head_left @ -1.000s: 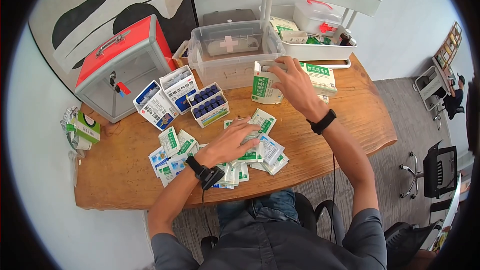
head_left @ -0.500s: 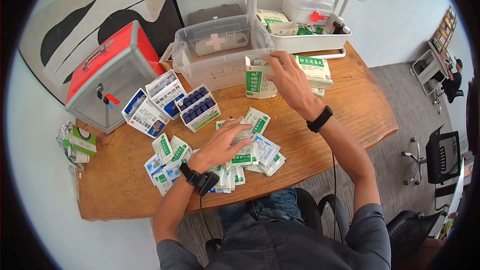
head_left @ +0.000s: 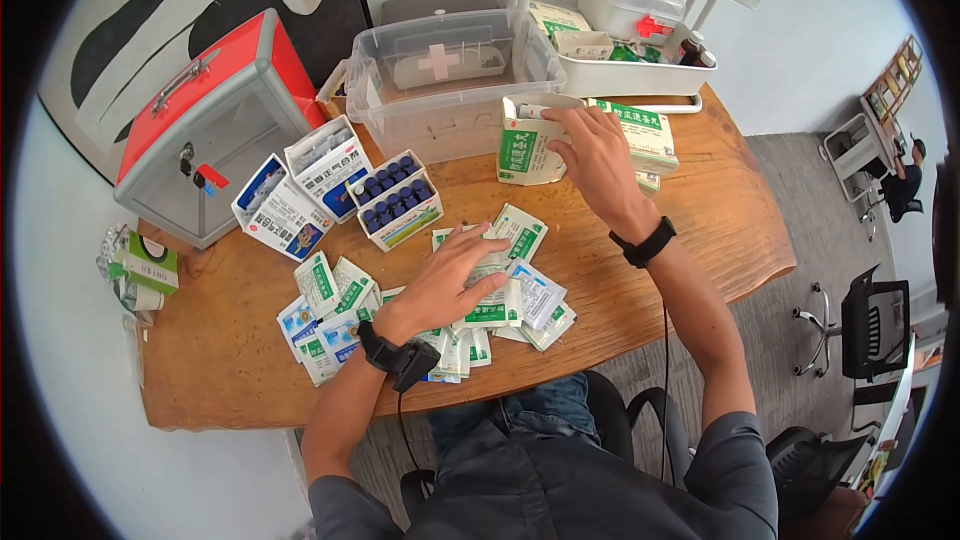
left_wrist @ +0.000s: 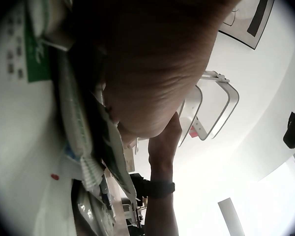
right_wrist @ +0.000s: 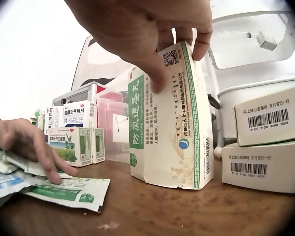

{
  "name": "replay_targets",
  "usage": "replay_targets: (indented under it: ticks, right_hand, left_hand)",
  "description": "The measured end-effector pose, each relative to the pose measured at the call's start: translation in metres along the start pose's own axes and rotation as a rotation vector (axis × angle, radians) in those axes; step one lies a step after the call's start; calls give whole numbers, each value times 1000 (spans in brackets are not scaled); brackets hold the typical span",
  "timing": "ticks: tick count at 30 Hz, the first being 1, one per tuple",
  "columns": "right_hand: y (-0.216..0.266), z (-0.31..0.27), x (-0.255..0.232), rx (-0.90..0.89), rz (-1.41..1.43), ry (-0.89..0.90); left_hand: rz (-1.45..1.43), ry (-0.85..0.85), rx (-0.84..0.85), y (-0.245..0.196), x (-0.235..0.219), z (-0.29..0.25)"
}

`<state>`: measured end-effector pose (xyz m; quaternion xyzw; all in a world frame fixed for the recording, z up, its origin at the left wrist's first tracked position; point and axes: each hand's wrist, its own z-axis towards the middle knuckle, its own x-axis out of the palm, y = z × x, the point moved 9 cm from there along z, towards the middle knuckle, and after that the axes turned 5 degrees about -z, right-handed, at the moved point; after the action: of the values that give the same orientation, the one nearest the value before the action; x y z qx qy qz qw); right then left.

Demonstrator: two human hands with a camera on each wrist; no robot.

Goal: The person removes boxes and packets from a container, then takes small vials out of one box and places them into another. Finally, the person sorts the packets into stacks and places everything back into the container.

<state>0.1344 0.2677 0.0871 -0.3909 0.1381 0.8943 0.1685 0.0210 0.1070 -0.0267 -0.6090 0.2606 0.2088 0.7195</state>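
On the heap of green-and-white sachets [head_left: 521, 231] lies my left hand [head_left: 440, 288], palm down with the fingers loosely spread. My right hand [head_left: 605, 172] grips an upright green-and-white box [head_left: 523, 153] near its top. The right wrist view has the thumb of my right hand [right_wrist: 152, 34] against the printed side of the box [right_wrist: 162, 128], with the other fingers over its upper edge. The box's top flap is up, and its base stands on the table. In the left wrist view my palm [left_wrist: 147, 73] is close above blurred sachets [left_wrist: 78, 113].
Behind the box stands a clear bin [head_left: 450, 125]. Left of it are a carton of dark-capped vials [head_left: 400, 208], two white-and-blue cartons [head_left: 285, 220] and a red-topped cabinet [head_left: 225, 120]. More green-and-white boxes [head_left: 640, 135] lie right, near a white shelf rack [head_left: 625, 78].
The right hand has shifted a little on the box, which has turned slightly and shows more of its top. The left hand stays on the sachets. The head view has moved somewhat.
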Motion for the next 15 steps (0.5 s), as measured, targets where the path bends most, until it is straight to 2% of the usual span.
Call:
replay_targets:
  ticks: [8, 10, 12, 14, 15]
  right_hand:
    - [0, 6, -5, 1, 5, 67]
    - [3, 5, -33, -34, 87, -133]
    - [-20, -4, -51, 40, 3, -218]
    - [-67, -18, -56, 175, -57, -226]
    - [-85, -26, -59, 169, -58, -225]
  left_hand:
    - [-10, -20, 13, 6, 1, -4]
    - [-21, -18, 13, 8, 2, -5]
    - [-26, -31, 3, 8, -1, -7]
    - [-30, -38, -7, 10, -2, -8]
    - [-33, -42, -9, 13, -1, -8]
